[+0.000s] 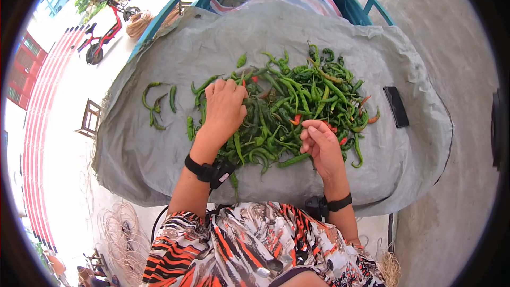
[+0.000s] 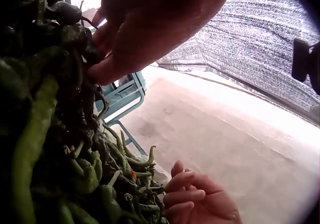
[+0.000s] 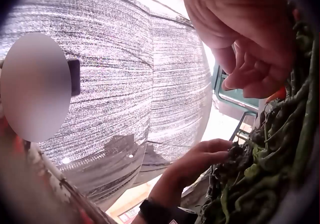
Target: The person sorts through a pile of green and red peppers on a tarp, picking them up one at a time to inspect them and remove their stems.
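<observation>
A heap of green peppers (image 1: 265, 122), with some red ones among them, lies on a grey sheet (image 1: 127, 149). The left hand (image 1: 226, 106) is over the heap's left part, fingers bent down among the peppers; the left wrist view shows its thumb and fingers (image 2: 102, 66) beside dark peppers (image 2: 70, 34). Whether they pinch one is hidden. At the heap's near right edge is the right hand (image 1: 323, 146), palm turned up, fingers loosely curled. In the right wrist view nothing shows in these fingers (image 3: 250, 79).
A few peppers (image 1: 172, 98) lie apart at the left of the sheet. On its right side is a black phone (image 1: 396, 107). The sheet covers part of a teal cart (image 1: 366, 0). Beyond, at the upper left, stands a red scooter (image 1: 109, 32).
</observation>
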Demonstrator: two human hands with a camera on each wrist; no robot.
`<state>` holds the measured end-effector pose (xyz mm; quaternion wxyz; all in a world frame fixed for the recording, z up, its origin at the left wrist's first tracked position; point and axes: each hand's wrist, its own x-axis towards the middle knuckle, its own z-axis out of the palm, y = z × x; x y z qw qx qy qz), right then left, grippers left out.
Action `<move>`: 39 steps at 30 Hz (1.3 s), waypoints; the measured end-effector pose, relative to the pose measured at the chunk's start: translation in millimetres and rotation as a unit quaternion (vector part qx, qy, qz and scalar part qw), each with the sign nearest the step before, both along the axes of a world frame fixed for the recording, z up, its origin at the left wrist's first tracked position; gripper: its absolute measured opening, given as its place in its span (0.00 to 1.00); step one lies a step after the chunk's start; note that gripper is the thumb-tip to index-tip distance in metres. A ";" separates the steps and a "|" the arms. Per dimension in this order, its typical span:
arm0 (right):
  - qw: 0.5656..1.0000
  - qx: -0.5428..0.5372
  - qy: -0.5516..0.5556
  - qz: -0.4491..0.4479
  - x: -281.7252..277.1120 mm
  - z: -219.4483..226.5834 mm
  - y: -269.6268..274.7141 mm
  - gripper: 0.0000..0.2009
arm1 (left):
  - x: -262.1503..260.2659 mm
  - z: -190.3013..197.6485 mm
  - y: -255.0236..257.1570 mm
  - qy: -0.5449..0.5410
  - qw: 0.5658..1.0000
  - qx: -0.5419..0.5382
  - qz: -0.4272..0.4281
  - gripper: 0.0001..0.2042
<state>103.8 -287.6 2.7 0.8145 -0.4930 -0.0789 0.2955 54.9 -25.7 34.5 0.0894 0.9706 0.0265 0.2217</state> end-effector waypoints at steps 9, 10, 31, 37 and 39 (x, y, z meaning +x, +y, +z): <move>0.992 -0.087 -0.087 0.005 -7.5 23.9 12.5 0.12 | -11.0 31.3 -38.1 -0.150 0.975 -0.136 -0.091 0.13; 0.992 -0.076 -0.102 0.001 -10.2 31.1 18.5 0.12 | -11.2 32.4 -42.8 -0.157 0.971 -0.135 -0.115 0.13; 0.979 -0.089 -0.163 -0.088 -3.2 15.9 13.4 0.09 | -8.1 3.4 -70.8 -0.111 0.946 -0.238 -0.190 0.21; 0.983 0.052 -0.126 -0.127 3.0 14.1 9.2 0.10 | -4.6 -2.2 -69.5 -0.071 0.971 -0.208 -0.089 0.33; 0.979 0.135 -0.085 -0.128 4.3 18.6 7.4 0.10 | -5.1 -5.8 -70.2 -0.042 0.979 -0.179 -0.091 0.32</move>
